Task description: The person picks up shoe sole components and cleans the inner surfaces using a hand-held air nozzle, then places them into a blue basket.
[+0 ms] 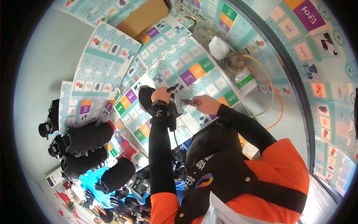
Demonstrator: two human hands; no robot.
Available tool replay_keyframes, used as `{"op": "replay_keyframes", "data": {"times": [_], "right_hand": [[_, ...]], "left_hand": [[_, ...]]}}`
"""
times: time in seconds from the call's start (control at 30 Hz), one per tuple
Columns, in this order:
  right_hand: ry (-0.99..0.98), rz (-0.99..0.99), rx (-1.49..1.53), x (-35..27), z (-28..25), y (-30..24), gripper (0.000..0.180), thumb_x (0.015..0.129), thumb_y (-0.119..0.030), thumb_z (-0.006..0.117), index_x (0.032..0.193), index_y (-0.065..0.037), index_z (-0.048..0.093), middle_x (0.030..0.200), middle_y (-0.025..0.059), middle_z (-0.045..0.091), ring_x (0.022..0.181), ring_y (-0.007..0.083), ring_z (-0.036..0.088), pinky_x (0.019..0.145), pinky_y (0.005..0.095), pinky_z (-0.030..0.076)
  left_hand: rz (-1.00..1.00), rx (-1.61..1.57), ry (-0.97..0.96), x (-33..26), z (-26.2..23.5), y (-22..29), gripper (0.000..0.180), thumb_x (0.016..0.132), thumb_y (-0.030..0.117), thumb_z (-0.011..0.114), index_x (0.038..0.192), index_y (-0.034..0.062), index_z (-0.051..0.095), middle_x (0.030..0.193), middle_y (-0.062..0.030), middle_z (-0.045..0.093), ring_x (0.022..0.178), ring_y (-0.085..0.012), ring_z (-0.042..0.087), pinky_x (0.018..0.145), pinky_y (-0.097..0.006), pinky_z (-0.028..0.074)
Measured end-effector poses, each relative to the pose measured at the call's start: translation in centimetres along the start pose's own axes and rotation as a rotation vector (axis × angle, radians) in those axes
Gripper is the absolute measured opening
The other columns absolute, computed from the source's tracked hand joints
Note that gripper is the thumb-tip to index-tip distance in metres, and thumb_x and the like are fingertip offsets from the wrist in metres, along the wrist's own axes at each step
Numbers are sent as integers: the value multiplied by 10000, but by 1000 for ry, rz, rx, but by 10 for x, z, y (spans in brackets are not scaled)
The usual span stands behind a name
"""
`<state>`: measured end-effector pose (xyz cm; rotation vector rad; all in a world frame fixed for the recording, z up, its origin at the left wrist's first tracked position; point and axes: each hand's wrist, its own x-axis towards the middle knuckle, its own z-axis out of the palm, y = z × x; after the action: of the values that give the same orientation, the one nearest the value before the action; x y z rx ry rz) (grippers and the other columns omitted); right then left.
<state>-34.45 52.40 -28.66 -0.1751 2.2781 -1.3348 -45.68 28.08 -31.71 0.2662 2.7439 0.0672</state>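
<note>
Above the board-covered table (pixel 140 128), my left hand (pixel 161 95) is closed on a black cap (pixel 145 98), whose rounded crown shows to the left of the fingers. Beside that hand sits a grey and black piece (pixel 178 108), partly covered by the wrist; its kind is unclear. A thin dark cord (pixel 176 140) hangs below it. My right hand (pixel 208 105) grips a small tool with a red handle (pixel 194 102), its tip pointing left at the grey piece. Whether the tip touches is too small to tell. Fingers of both hands are wrapped round.
Stacks of black caps (pixel 89 137) stand at the left. A brown cardboard box (pixel 143 20) lies at the far side. To the right are a white container (pixel 218 47), a green and white packet (pixel 245 81) and an orange hose (pixel 280 108). Printed boards (pixel 104 56) line the walls.
</note>
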Motion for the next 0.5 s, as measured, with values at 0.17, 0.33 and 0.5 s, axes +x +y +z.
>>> {"op": "replay_keyframes", "data": {"times": [0.17, 0.33, 0.5], "right_hand": [[0, 34, -79, 8, 17, 4, 231, 815, -129, 553, 1010, -67, 660, 845, 257, 674, 842, 463, 647, 743, 559, 493], [28, 79, -79, 5, 13, 11, 247, 799, -123, 565, 1021, -75, 663, 849, 244, 676, 865, 453, 648, 742, 562, 489], [90, 80, -88, 2, 15, 12, 264, 798, -119, 563, 1031, -73, 676, 831, 237, 676, 848, 448, 650, 738, 551, 493]], "left_hand": [[26, 6, -28, 2, -2, 4, 458, 924, 548, 616, 991, 121, 768, 937, -140, 743, 902, -357, 708, 790, -475, 564], [8, 6, -37, 1, -3, 4, 458, 920, 554, 623, 1006, 129, 772, 927, -143, 743, 898, -358, 712, 785, -470, 569], [-3, 9, -28, -3, -6, 10, 429, 918, 540, 632, 977, 137, 763, 924, -121, 743, 895, -344, 715, 767, -458, 569]]}}
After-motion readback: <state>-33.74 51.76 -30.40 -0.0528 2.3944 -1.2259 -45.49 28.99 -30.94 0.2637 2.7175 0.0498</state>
